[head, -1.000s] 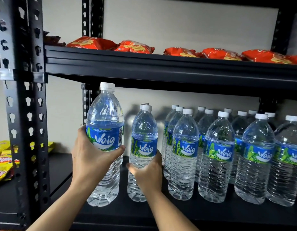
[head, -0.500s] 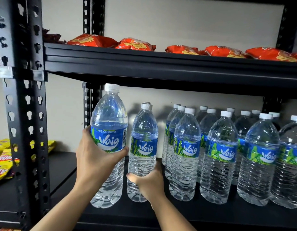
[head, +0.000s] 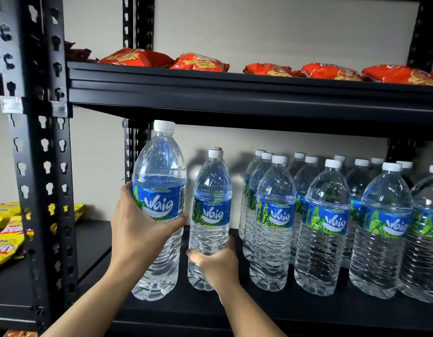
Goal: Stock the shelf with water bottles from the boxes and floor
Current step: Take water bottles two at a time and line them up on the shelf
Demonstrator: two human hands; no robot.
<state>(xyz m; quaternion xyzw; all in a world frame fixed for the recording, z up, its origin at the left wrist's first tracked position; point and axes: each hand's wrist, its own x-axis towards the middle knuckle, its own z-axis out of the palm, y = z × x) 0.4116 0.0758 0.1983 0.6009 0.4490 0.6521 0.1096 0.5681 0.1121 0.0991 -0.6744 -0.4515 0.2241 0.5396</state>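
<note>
Black shelf (head: 332, 312), bottle rows (head: 325, 222) right, snacks (head: 329, 71) above

My left hand (head: 140, 231) grips one bottle (head: 159, 173) at the shelf's (head: 259, 310) left end. My right hand (head: 217, 263) holds a second bottle (head: 211, 190) just beside it, low down.
</note>
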